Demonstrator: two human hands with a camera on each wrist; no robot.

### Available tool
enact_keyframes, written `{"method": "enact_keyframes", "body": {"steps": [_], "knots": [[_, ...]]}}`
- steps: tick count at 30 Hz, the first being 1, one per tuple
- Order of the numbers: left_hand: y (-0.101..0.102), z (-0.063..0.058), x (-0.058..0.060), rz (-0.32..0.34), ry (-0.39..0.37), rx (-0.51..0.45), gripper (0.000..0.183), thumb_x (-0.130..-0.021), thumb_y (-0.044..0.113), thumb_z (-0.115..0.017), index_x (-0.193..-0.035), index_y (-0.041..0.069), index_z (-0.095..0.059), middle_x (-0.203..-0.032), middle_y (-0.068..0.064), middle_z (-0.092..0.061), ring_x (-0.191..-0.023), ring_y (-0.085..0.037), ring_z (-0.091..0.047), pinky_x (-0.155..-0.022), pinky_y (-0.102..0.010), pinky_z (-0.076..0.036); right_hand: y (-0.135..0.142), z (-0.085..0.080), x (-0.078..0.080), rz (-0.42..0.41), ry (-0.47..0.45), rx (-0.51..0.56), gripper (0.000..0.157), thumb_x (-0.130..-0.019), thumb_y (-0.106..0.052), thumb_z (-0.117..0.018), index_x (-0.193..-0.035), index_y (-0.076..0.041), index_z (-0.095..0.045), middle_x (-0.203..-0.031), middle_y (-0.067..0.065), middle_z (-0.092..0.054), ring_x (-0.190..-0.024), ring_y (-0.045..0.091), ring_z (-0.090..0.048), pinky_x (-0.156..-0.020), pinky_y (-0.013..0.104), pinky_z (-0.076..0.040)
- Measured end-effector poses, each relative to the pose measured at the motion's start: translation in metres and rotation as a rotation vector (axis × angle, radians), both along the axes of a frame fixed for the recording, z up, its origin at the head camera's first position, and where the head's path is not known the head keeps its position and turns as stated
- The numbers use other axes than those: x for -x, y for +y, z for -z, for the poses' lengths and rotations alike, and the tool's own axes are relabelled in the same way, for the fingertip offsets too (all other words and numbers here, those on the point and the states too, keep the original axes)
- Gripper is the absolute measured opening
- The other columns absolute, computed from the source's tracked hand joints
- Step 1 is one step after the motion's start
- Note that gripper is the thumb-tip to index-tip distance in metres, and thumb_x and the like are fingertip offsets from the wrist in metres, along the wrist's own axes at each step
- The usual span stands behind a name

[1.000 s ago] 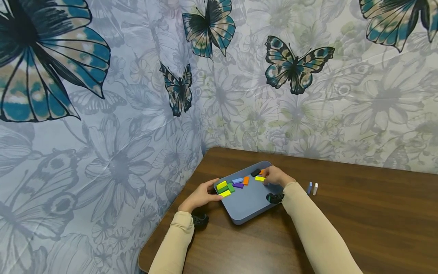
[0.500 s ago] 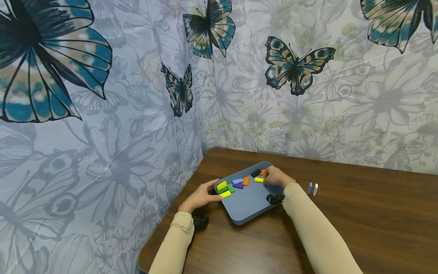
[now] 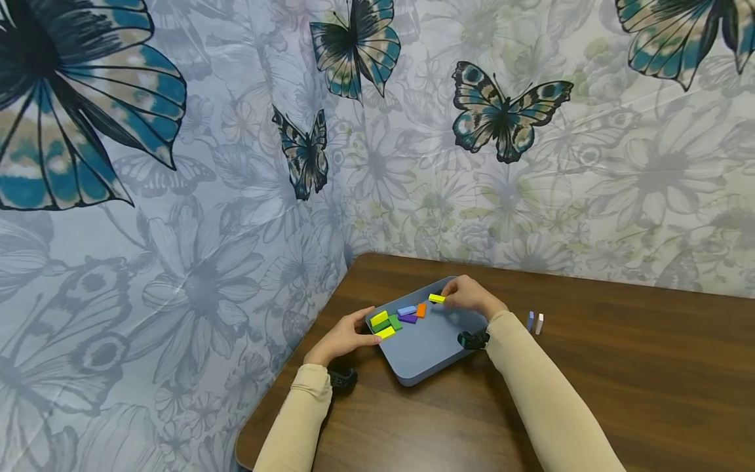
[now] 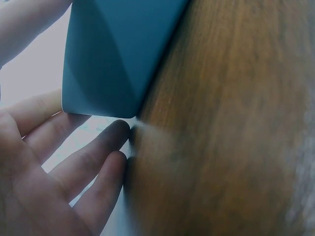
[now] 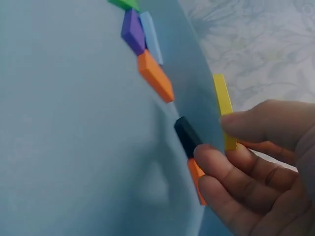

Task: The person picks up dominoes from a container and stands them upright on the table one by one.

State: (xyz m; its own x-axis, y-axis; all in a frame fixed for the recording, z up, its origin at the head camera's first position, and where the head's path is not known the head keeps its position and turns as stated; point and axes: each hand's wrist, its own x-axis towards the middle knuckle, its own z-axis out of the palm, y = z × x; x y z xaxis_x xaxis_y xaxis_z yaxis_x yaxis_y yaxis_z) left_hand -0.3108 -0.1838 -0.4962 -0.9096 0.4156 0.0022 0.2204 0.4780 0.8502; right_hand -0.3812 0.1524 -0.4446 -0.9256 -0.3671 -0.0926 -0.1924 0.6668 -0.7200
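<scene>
Butterfly-printed wall covering point(image 3: 510, 124) stands behind a brown wooden surface point(image 3: 619, 367). A yellow block point(image 3: 436, 299) is over the tray's far side, pinched in the grip of the right hand point(image 3: 468, 293). Near it, a black block point(image 5: 187, 135) touches an orange block point(image 5: 195, 178) in the tray point(image 3: 425, 347). The left hand point(image 3: 345, 335), fingers apart, touches the tray's end. The step in hand seems to be repositioning the yellow block; the next move likely calls for a steady pinch, clear of those neighbours.

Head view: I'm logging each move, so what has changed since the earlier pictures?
The yellow rectangular block, pinched by the right hand, has moved up and left in the picture, toward the far rim of the grey rectangular tray. The left hand, tray and purple rectangular block stayed put.
</scene>
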Motion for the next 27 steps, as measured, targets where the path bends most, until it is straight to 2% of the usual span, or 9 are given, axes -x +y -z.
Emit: {"method": "enact_keyframes", "body": {"steps": [9,14,21,27], "knots": [[-0.002,0.004,-0.001,-0.006,0.020,0.032,0.086,-0.087,0.039,-0.078,-0.157,0.012,-0.034,-0.160,-0.013,-0.037,-0.143,-0.042,-0.040,-0.114,-0.055,-0.038,-0.001,-0.008,-0.010,-0.013,0.040,0.056,0.022,-0.090,-0.006,-0.066,-0.110,0.002,-0.070,-0.101,0.013,-0.070,-0.086,0.020,-0.062,-0.077,0.032,-0.052],[-0.002,0.005,-0.001,-0.004,0.021,0.025,0.087,-0.087,0.040,-0.078,-0.157,0.012,-0.035,-0.160,-0.015,-0.037,-0.143,-0.043,-0.040,-0.113,-0.056,-0.038,0.002,-0.011,-0.018,0.002,0.063,0.055,0.022,-0.092,-0.009,-0.066,-0.112,-0.001,-0.072,-0.104,0.012,-0.070,-0.089,0.021,-0.064,-0.079,0.034,-0.053],[-0.001,0.005,-0.004,-0.010,0.030,0.027,0.082,-0.089,0.034,-0.077,-0.157,0.011,-0.035,-0.159,-0.016,-0.038,-0.142,-0.044,-0.041,-0.112,-0.057,-0.039,0.011,-0.018,-0.029,0.016,0.131,0.054,0.023,-0.095,-0.013,-0.065,-0.112,-0.001,-0.073,-0.105,0.013,-0.072,-0.094,0.023,-0.064,-0.082,0.037,-0.053],[0.000,0.003,-0.005,-0.002,0.024,0.034,0.081,-0.092,0.027,-0.074,-0.157,0.006,-0.031,-0.160,-0.021,-0.034,-0.143,-0.047,-0.038,-0.113,-0.058,-0.037,0.015,-0.027,-0.039,0.044,0.175,0.094,0.019,-0.095,-0.014,-0.065,-0.107,-0.004,-0.075,-0.108,0.013,-0.071,-0.098,0.026,-0.064,-0.083,0.039,-0.053]]}}
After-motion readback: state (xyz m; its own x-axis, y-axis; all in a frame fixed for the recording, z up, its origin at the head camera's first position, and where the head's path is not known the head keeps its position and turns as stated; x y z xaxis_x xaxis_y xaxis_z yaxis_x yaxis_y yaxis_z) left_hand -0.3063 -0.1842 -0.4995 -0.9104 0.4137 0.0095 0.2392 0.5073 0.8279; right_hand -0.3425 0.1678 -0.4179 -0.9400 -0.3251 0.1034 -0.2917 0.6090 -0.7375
